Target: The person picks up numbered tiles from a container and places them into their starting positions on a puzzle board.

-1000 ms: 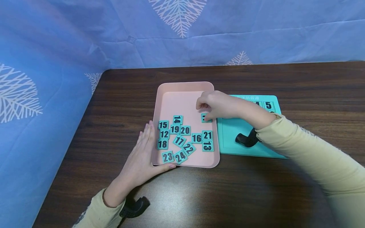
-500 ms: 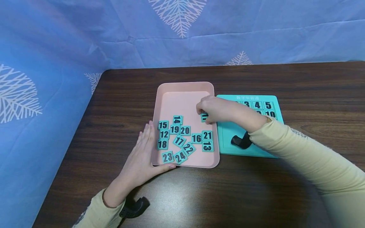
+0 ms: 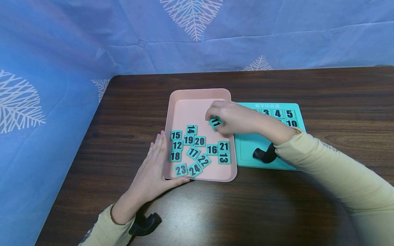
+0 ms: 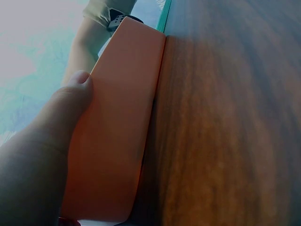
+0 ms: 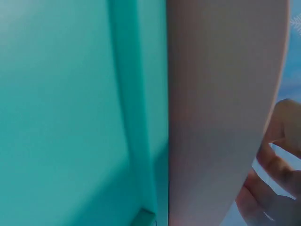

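A pink tray (image 3: 197, 106) holds several teal number tiles, among them the 14 tile (image 3: 192, 129), the 16 tile (image 3: 212, 149) and the 23 tile (image 3: 181, 169). Over the tray's right part, my right hand (image 3: 235, 116) pinches a number tile (image 3: 215, 122) that tilts between thumb and fingers; it seems to read 11. My left hand (image 3: 152, 167) lies with straight fingers along the tray's left side, its thumb on the near rim. In the left wrist view, the thumb (image 4: 77, 94) touches the tray wall (image 4: 115, 113). The right wrist view shows curled fingers (image 5: 273, 165) beyond the tray wall; the tile is hidden there.
A teal puzzle board (image 3: 250, 153) stands against the tray's right side, partly under my right forearm. Tiles such as 4 (image 3: 278, 113) and 5 (image 3: 289, 113) sit in its top row. Blue leaf-patterned cloth (image 3: 138, 34) hangs behind the dark wooden table (image 3: 197, 212).
My right hand has taken hold of the number tile near the tray's right side, and the tile has shifted a little left and turned. The left hand has kept its place.
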A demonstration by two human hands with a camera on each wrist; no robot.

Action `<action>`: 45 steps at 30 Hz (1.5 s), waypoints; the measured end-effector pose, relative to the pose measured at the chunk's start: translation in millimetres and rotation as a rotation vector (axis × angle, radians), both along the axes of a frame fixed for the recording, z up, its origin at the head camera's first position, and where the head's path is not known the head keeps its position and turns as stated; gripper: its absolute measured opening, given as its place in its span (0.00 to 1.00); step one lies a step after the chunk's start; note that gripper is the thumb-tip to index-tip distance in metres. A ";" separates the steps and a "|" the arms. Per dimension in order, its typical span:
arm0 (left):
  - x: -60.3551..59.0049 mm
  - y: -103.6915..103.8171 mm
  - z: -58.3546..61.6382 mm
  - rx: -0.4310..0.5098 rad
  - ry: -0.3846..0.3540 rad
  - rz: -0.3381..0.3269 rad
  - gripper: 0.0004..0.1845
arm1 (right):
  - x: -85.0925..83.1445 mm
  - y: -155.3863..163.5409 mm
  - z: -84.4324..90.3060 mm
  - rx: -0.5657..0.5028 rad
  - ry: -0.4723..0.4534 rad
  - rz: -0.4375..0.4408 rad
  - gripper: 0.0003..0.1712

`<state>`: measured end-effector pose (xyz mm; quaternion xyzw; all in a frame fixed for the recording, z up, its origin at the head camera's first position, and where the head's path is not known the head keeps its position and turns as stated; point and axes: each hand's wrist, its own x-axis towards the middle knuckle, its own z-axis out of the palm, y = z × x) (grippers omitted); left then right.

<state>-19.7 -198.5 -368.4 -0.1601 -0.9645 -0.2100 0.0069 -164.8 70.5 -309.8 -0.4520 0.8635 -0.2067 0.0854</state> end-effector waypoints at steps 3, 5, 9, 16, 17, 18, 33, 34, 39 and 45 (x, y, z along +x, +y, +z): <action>-0.3 0.2 0.2 -0.002 0.004 -0.003 0.69 | 1.7 4.3 4.7 -0.027 -0.041 -0.029 0.21; -0.5 0.3 0.4 -0.003 0.007 -0.005 0.69 | 2.2 8.1 7.0 -0.040 -0.061 -0.039 0.21; -0.5 0.5 0.7 0.001 0.006 -0.004 0.70 | 1.6 16.7 9.2 -0.079 -0.079 -0.022 0.20; 0.1 0.8 0.8 0.004 0.006 -0.003 0.70 | -0.4 33.1 12.0 -0.145 -0.159 -0.036 0.20; 0.1 0.8 0.7 0.003 0.005 -0.003 0.70 | -0.6 35.1 12.4 -0.152 -0.166 -0.044 0.20; 0.3 0.7 0.7 0.003 0.004 -0.003 0.70 | -1.0 37.0 12.4 -0.156 -0.168 -0.052 0.19; -0.1 1.4 1.1 0.022 -0.006 0.002 0.70 | 0.5 66.5 22.0 -0.080 -0.154 -0.174 0.14; -0.1 1.5 1.0 0.023 -0.009 0.003 0.70 | 1.0 68.3 21.9 -0.072 -0.159 -0.182 0.14; -0.1 1.8 1.1 0.025 -0.016 0.006 0.70 | 1.9 79.8 18.2 -0.043 -0.182 -0.203 0.15; 0.2 1.4 1.4 0.022 -0.020 0.009 0.70 | -0.1 90.1 9.6 -0.022 -0.228 -0.210 0.15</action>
